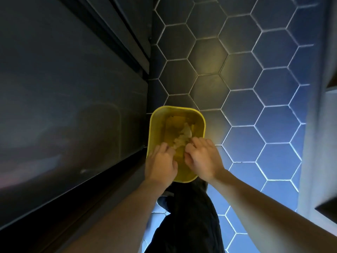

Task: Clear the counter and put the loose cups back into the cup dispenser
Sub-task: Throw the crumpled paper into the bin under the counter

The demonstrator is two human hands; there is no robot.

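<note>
I look straight down at a yellow waste bin standing on the floor. Pale crumpled scraps lie inside it. My left hand hovers over the bin's near left rim, palm down, fingers loosely apart and empty as far as I can see. Over the near right rim, my right hand has its fingers curled inward beside the pale scraps; whether they pinch anything is hidden. No cups or cup dispenser are in view.
Dark cabinet fronts run along the left, close to the bin. The floor is dark hexagonal tile with pale grout. A pale cabinet edge rises at the right. My dark trousers and a shoe show below the bin.
</note>
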